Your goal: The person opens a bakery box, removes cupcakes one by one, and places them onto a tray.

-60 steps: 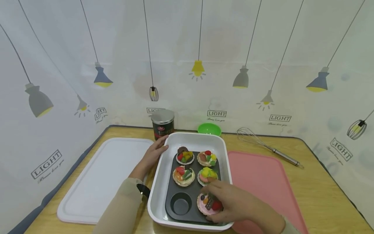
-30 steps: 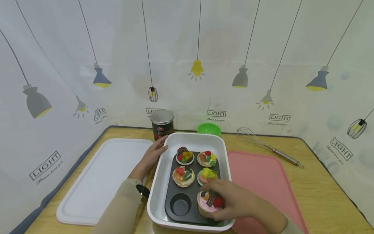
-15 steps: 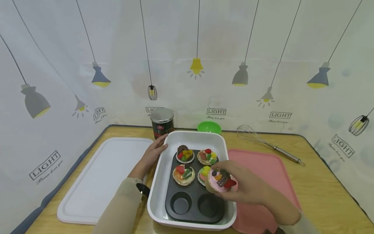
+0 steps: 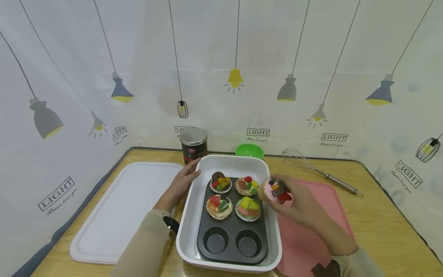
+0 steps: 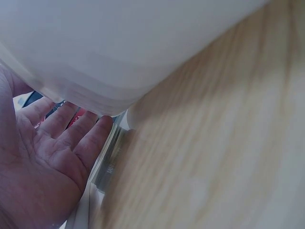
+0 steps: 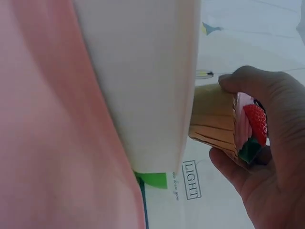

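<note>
My right hand (image 4: 297, 200) grips a cupcake (image 4: 275, 191) with pink frosting, a strawberry and chocolate, held up at the right rim of a deep white tray (image 4: 187, 227). In the right wrist view, thumb and fingers pinch the cupcake (image 6: 214, 119) around its top edge. Inside the white tray lies a dark muffin pan (image 4: 232, 246), its two near cups bare. Several fruit-topped tarts (image 4: 219, 207) sit in its other cups. My left hand (image 4: 180, 182) rests with relaxed fingers against the tray's left side; the left wrist view shows its open palm (image 5: 52, 167) beside the tray wall.
A white board (image 4: 128, 211) lies at the left and a pink board (image 4: 308, 231) at the right, partly under my right arm. Behind the tray stand a coffee can (image 4: 194, 146) and a green bowl (image 4: 250, 150). A whisk (image 4: 322, 173) lies at the back right.
My right hand has lifted the pink cupcake from the near right cup and carried it up and right to the tray's rim. My left hand has stayed at the tray's side.
</note>
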### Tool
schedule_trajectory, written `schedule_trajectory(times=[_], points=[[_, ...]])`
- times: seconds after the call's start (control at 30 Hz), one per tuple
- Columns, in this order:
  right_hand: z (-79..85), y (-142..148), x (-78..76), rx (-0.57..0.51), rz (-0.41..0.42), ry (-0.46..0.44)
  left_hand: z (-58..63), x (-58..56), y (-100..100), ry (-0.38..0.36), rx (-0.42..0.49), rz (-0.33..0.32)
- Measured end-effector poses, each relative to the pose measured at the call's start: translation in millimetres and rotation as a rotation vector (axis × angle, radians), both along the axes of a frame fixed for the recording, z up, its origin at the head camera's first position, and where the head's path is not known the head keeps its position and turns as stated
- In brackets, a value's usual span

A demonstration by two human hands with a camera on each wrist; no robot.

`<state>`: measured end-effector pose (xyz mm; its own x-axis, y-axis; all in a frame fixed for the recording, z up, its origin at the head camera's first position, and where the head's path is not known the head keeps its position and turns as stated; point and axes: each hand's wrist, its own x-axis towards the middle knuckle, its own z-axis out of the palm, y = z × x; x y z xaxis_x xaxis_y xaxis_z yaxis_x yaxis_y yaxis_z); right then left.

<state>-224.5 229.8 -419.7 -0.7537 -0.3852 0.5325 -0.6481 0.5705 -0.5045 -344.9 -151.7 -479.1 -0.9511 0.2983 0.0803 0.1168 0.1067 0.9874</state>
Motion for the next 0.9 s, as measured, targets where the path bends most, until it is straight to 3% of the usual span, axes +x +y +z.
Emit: schedule_trajectory(times=[0.33,0.47,0.7,0.9], points=[[-16.6,18.6,-18.7,-0.037,-0.338,-0.102,1.6,1.6,0.7,0.001,-0.001,-0.002],[-29.4,28.5,-27.7,-0.05,-0.42,-0.13,2.7,1.9,1.2,0.009,-0.008,0.006],[-48.8,41.4,-35.5,0.021,-0.456,-0.188,2.6,3.1,2.1,0.001,-0.022,0.016],[-57.4,43.2,-39.2,0.051,-0.398,-0.214,3.3,3.0,1.6,0.001,-0.028,0.02]])
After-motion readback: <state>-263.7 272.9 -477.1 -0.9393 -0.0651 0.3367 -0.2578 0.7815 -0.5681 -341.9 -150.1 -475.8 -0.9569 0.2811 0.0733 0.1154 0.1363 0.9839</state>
